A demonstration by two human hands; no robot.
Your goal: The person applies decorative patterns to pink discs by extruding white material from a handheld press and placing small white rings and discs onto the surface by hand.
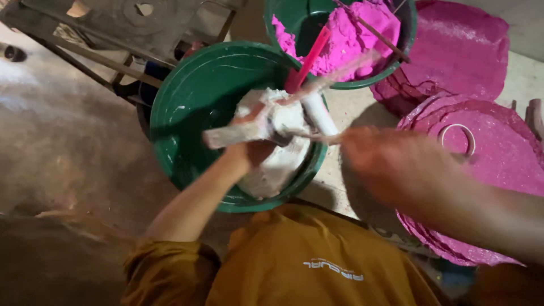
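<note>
White dough [280, 153], a big lump of it, sat in the near green tub [192, 102], pushed over to the tub's right side. The left hand [255, 133] was down on top of it, fingers wrapped around a short pale stick or scraper [232, 136] caked in the same stuff. The right hand [391, 161] was a motion-blurred smear just right of the tub; it seemed to have hold of the thin stick [320, 137] running across to the lump, but I honestly couldn't tell how its fingers sat.

What looked risky to me: the lump was crowded against the rim, so a hard shove could have pushed some over the edge onto the floor or tipped the tub toward the person's lap. The far tub [405, 39] of pink dough [354, 34] nearly touched the near one, with a red stick [309, 59] leaning between them, so pink could easily have got smeared into the white. And that right hand was moving fast with a thin stick, so it could have snapped or poked the other hand.

No table here. Everything sat on a dusty bare concrete floor [62, 141], lit dimly. Stacks of thin pink glittery discs [487, 147] lay to the right, a white ring [457, 137] on the near stack. A rough wooden frame [102, 34] stood at the far left.
</note>
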